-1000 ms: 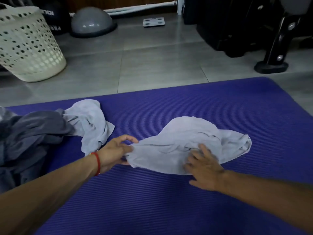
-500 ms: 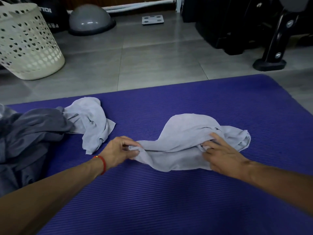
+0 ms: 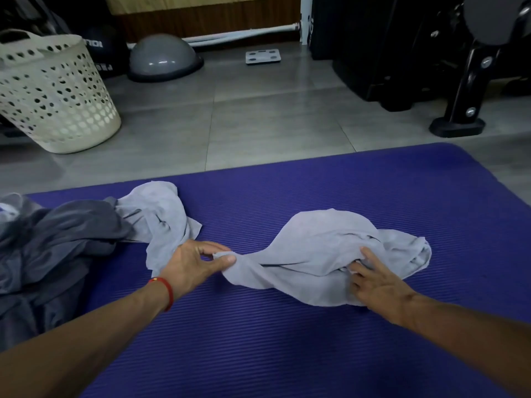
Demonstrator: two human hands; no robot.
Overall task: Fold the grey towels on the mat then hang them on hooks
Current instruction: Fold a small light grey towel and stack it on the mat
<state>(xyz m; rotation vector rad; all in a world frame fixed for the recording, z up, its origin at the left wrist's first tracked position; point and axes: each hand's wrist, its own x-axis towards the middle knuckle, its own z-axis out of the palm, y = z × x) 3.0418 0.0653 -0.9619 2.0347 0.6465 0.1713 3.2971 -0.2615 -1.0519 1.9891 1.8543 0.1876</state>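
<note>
A crumpled light grey towel [image 3: 313, 248] lies in the middle of the purple mat [image 3: 316, 354]. My left hand [image 3: 192, 261] pinches the towel's left corner between thumb and fingers. My right hand [image 3: 376, 282] pinches a fold near the towel's right part, with the index finger lying along the cloth. A second light grey towel [image 3: 161, 216] lies bunched at the mat's left, touching a heap of dark grey cloth [image 3: 51, 248]. No hooks are in view.
A cream perforated laundry basket [image 3: 54, 93] stands tilted on the tiled floor at the back left. A grey half-dome [image 3: 162, 57] and a white scale [image 3: 263, 56] sit farther back. Black gym equipment [image 3: 462, 81] stands at the back right.
My right hand has slid right and farther onto the towel and now pinches a fold. My left hand keeps its pinch on the left corner, and the towel is drawn longer between them.
</note>
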